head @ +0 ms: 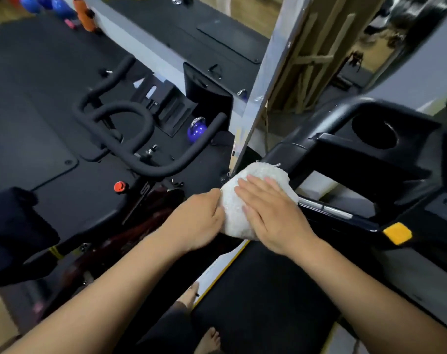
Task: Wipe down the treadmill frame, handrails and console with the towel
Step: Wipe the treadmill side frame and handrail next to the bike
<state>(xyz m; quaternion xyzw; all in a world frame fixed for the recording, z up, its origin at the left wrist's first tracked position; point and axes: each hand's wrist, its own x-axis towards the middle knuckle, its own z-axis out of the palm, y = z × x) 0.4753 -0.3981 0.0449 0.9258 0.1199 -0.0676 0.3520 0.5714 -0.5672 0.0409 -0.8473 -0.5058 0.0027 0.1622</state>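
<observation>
On handrail point(328, 211), towel point(233, 210) in both hands point(204, 221) point(273, 213)

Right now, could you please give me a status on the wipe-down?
Left hand grips towel edge; right hand flat on it. Towel bunched over treadmill handrail. Bike handlebars close at left.

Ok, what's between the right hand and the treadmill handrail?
The white towel, in the head view: the right hand lies flat on it, over the black handrail.
</observation>
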